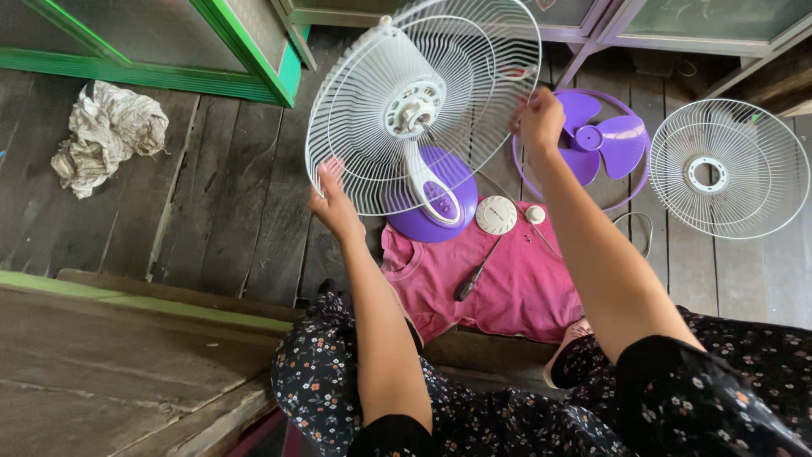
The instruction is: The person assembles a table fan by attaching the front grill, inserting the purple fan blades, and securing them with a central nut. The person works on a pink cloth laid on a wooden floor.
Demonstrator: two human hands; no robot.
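The support surface is a dark wooden plank floor [228,211]. Directly on it lie a crumpled rag [106,135], a pink cloth [507,283], a purple fan blade [596,140] and a white wire grille [727,169]. The fan's purple base [448,211] stands at the cloth's edge.

One head-worn camera looks steeply down from above the seated person's lap, facing forward over both forearms toward the wooden plank floor [228,211]. It sits close: the arms fill the lower frame, and the view reaches as far as the green cabinet frame [169,72] at the top.
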